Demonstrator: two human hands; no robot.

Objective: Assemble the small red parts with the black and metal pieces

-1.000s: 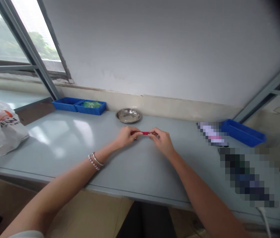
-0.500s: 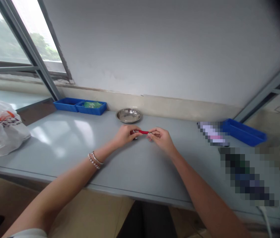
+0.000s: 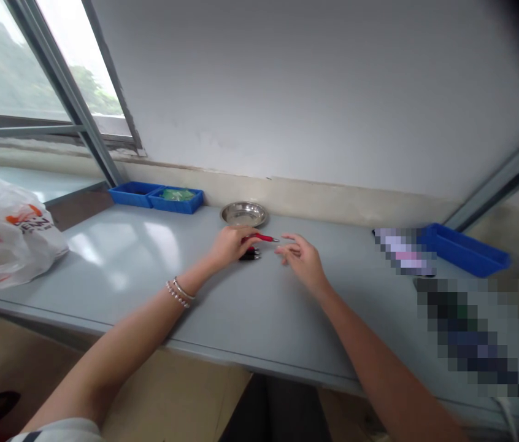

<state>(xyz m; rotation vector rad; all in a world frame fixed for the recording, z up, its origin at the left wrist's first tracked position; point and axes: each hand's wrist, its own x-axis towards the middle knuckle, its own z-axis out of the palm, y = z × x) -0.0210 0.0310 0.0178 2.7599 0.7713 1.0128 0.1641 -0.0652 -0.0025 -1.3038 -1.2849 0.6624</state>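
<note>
The left hand [image 3: 232, 244] has its grip narrowed on 1 red pen [image 3: 266, 237]; other pens [image 3: 251, 256] lie just under that grip, on the bench [image 3: 259, 319]. Beyond the pen's tip, the right hand's [image 3: 304, 261] grip is parted, seemingly empty. This looks like tip-handling; grasping it would call for a fine pinch.

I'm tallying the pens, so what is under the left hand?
Pens, at least one black, poke out under the left hand, which holds a red pen. Their other ends are covered, so I cannot count them.
</note>
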